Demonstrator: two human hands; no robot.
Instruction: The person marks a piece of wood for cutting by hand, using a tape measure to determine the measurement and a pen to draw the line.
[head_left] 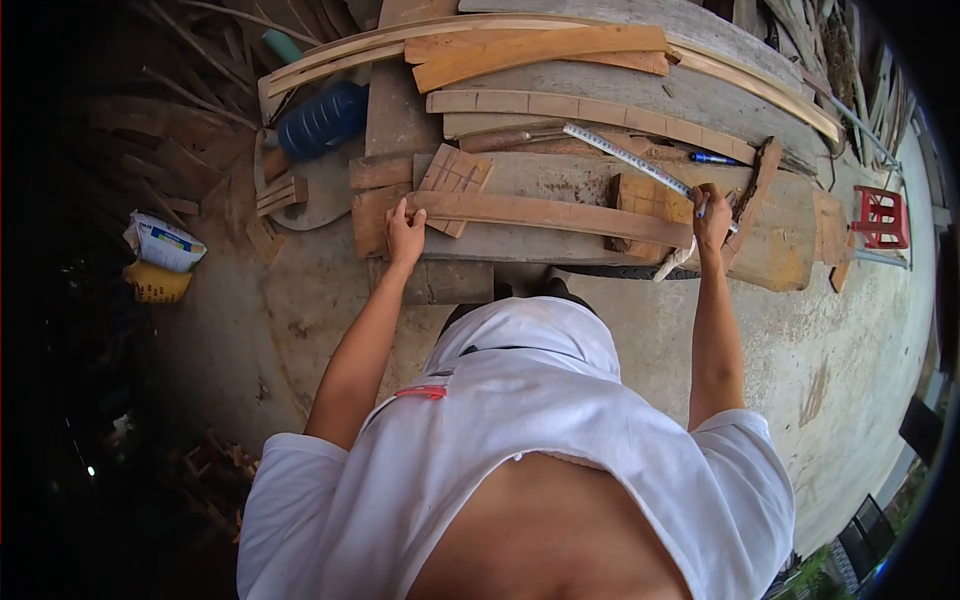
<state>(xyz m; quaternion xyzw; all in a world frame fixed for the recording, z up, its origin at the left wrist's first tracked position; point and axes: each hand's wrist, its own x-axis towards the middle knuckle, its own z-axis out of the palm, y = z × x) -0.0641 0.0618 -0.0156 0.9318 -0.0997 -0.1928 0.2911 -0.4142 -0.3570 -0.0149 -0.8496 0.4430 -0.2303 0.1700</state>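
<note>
A long, flat wooden strip (pixel 560 215) lies across the workbench in front of me. My left hand (pixel 405 240) grips its left part, thumb and fingers at the wood's edge. Beneath the strip there is a short board with dark pencil-like lines (pixel 458 172). At the strip's right end, my right hand (pixel 712 222) is closed around a white ruler (pixel 625 158) that slants up and to the left. Something slim, perhaps a pen, also shows at those fingers, too small to be sure. A whitish cloth-like piece (pixel 675 262) hangs below that hand.
Curved wooden pieces (pixel 540 55) and a marked curved strip (pixel 590 108) lie farther back. A blue pen (pixel 714 158) rests near the right hand. Left are a blue water jug (pixel 325 120) and a bag (pixel 165 243); right, a red stool (pixel 880 217).
</note>
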